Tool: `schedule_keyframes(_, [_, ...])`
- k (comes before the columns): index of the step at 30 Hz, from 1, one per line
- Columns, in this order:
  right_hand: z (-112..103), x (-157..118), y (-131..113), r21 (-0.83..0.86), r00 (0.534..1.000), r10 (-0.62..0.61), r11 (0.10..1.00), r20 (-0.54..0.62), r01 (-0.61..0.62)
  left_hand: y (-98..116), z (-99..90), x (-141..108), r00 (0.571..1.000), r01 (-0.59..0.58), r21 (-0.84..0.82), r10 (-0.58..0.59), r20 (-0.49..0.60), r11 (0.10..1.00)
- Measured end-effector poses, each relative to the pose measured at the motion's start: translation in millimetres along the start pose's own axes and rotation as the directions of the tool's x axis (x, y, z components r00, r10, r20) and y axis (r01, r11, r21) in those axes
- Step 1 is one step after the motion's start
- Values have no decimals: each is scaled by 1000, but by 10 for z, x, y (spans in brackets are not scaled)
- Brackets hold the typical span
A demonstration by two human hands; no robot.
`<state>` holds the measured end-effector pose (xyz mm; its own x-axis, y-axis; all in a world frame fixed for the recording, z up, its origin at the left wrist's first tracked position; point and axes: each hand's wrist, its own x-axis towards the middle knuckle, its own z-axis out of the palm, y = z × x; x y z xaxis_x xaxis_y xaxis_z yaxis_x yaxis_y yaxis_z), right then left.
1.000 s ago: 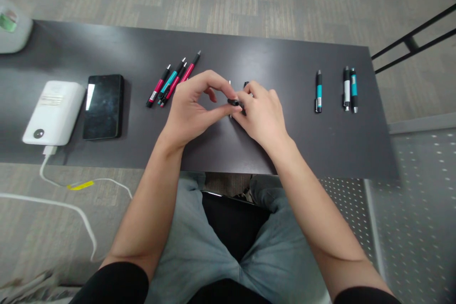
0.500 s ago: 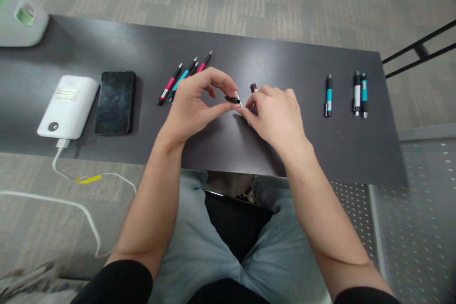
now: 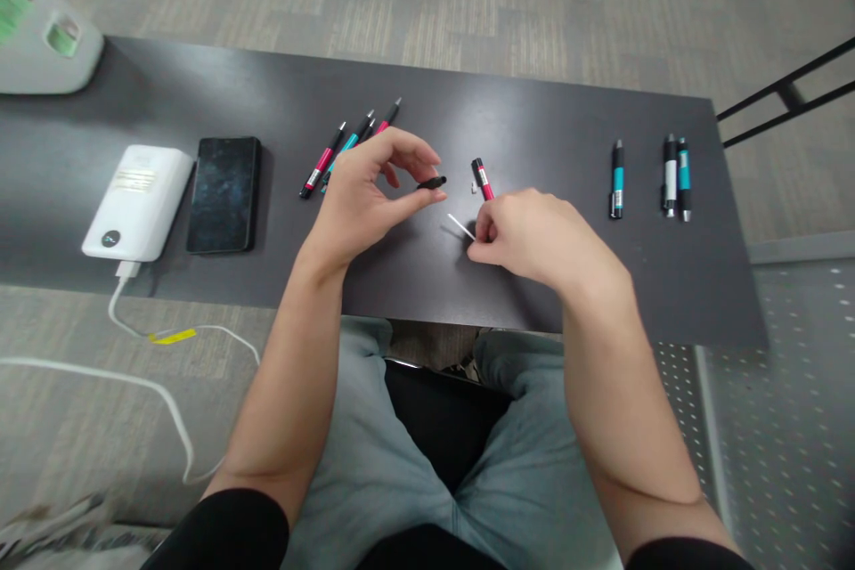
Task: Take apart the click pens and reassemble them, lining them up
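Between thumb and fingertips, my left hand pinches a small black pen part over the middle of the dark table. My right hand is closed on a thin white refill, whose free end points up and left. Just beyond my right hand lies a red and black pen barrel, its near end hidden by the hand. A tiny clear piece rests beside the barrel. Several red or teal pens lie beyond and left of my left hand, partly covered by it.
On the dark table are a black phone and a white power bank with a cable at the left. A white and green container stands at the far left. Two teal pens and a white one lie at the right.
My right hand has moved away from my left hand, toward me and to the right, with the white refill. More of the red barrel now shows. My left hand has barely moved.
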<state>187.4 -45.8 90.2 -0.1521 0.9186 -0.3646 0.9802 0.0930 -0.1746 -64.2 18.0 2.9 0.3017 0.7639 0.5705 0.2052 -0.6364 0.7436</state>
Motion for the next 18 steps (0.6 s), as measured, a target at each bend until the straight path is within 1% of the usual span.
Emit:
schedule_keyframes(1, [-20, -24, 105, 99, 998, -34, 994, -47, 38, -15, 11, 2, 1000, -4, 3, 4, -8, 1000])
schedule_keyframes(2, [-39, -49, 213, 232, 990, -84, 967, -116, 109, -27, 31, 6, 1000, -19, 6, 19, -13, 1000])
schedule_keyframes(3, [-53, -73, 317, 369, 974, -111, 912, -199, 179, -33, 58, 10, 999, -39, 4, 39, -14, 999])
schedule_keyframes(5, [-54, -105, 494, 576, 938, -122, 761, -324, 298, -17, 137, 21, 998, -67, -24, 67, -11, 997])
schedule_keyframes(7, [-11, -106, 615, 673, 871, -43, 617, -489, 408, 36, 236, 38, 999, -28, -65, 30, 25, 997])
schedule_keyframes(8, [24, -97, 657, 691, 835, 11, 568, -551, 448, 70, 287, 49, 999, 5, -80, -1, 50, 997])
schedule_keyframes(10, [100, -70, 716, 697, 771, 109, 520, -627, 494, 141, 381, 70, 994, 59, -104, -50, 93, 993])
schedule_keyframes(12, [160, -54, 750, 700, 742, 173, 522, -647, 488, 197, 459, 88, 993, 65, -138, -50, 106, 988])
schedule_keyframes(13, [180, -56, 758, 704, 738, 198, 531, -645, 472, 216, 492, 94, 993, 59, -153, -43, 107, 986])
schedule_keyframes(16, [197, -98, 751, 735, 773, 245, 562, -585, 378, 250, 569, 103, 994, 39, -187, -19, 104, 982])
schedule_keyframes(18, [195, -128, 725, 749, 793, 249, 564, -556, 348, 263, 606, 105, 994, 41, -190, -21, 107, 981])
